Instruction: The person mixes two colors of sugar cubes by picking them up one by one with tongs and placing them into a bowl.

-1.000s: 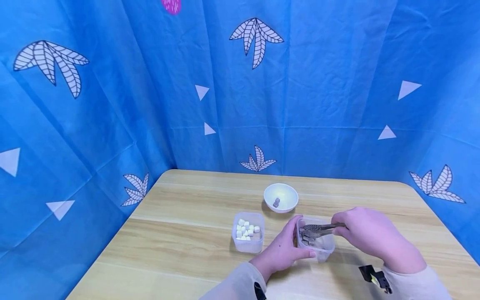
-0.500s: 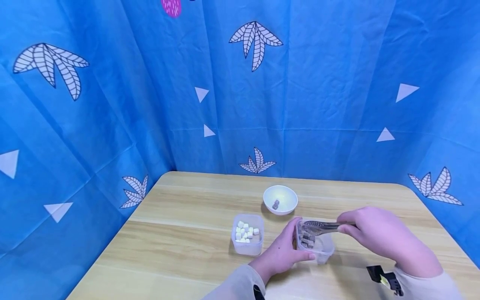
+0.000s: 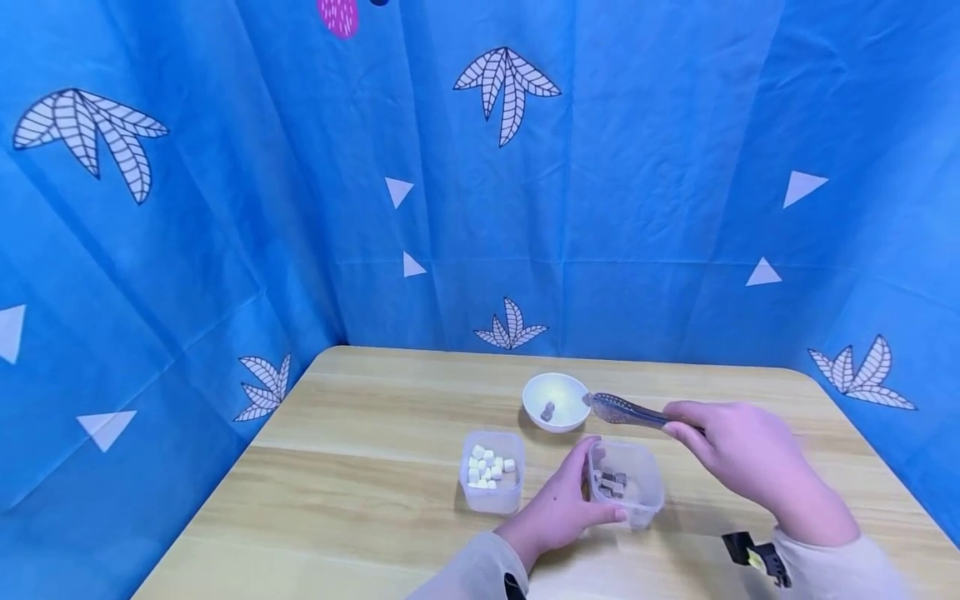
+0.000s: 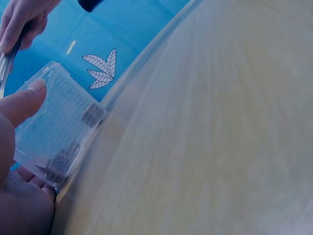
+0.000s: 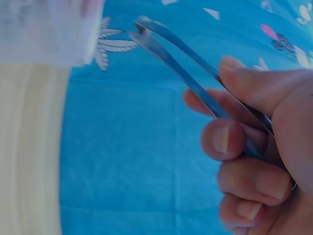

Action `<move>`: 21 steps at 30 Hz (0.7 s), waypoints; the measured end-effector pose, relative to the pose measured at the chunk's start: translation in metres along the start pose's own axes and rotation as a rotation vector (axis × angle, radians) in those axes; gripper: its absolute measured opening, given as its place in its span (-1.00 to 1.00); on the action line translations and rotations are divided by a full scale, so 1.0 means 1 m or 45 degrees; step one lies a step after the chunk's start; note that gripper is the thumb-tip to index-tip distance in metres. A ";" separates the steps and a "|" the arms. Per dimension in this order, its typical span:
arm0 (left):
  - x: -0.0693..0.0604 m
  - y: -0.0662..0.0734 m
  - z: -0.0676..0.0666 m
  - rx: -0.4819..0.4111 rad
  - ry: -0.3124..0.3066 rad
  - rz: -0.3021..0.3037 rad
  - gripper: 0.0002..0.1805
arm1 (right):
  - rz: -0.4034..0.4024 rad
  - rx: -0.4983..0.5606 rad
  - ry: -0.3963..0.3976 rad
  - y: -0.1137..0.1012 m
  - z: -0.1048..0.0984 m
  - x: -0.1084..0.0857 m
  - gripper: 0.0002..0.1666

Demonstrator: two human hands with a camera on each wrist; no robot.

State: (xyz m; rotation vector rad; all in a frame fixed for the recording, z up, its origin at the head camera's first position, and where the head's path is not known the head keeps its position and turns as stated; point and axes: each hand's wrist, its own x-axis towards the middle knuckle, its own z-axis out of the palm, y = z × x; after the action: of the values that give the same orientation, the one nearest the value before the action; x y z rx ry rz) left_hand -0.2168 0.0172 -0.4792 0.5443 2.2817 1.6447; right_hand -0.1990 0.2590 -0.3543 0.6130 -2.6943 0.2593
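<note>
My left hand (image 3: 558, 504) grips a clear plastic container (image 3: 643, 475), its thumb on the near side and its fingers along the left. Several small grey-brown cubes (image 3: 611, 485) lie in that container. In my right hand (image 3: 738, 450) are metal tongs (image 3: 628, 412) with perforated ends, held above the table beside the white bowl (image 3: 562, 390). A small grey-brown piece shows between the tong tips at the bowl's right rim; the right wrist view shows a dark bit there too. A couple of similar cubes (image 3: 547, 411) lie in the bowl.
A second plastic container (image 3: 491, 502) with several white cubes (image 3: 486, 467) stands left of my left hand. The light wooden table (image 3: 360, 475) ends at a blue patterned curtain (image 3: 645, 208) behind and at the left.
My right hand has lifted the tongs out of the container and moved them away toward the bowl, a small piece in their tips. The left hand keeps holding the container in place.
</note>
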 end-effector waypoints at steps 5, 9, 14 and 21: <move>0.001 -0.003 0.000 -0.020 0.010 0.011 0.09 | 0.048 -0.016 0.049 0.002 0.027 0.010 -0.73; 0.002 -0.003 0.003 -0.013 0.001 0.017 0.09 | 0.101 -0.011 0.051 0.005 0.045 0.013 -0.74; 0.001 -0.002 0.004 0.001 0.010 0.023 0.08 | 0.161 -0.021 0.044 0.005 0.058 0.015 -0.72; -0.001 -0.001 0.000 -0.005 0.004 0.025 0.08 | 0.196 -0.015 0.031 0.001 0.064 0.017 -0.67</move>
State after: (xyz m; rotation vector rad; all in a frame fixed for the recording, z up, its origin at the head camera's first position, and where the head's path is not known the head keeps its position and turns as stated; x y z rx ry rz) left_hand -0.2159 0.0166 -0.4806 0.5649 2.2818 1.6600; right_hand -0.2331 0.2372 -0.4063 0.3963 -2.7207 0.2889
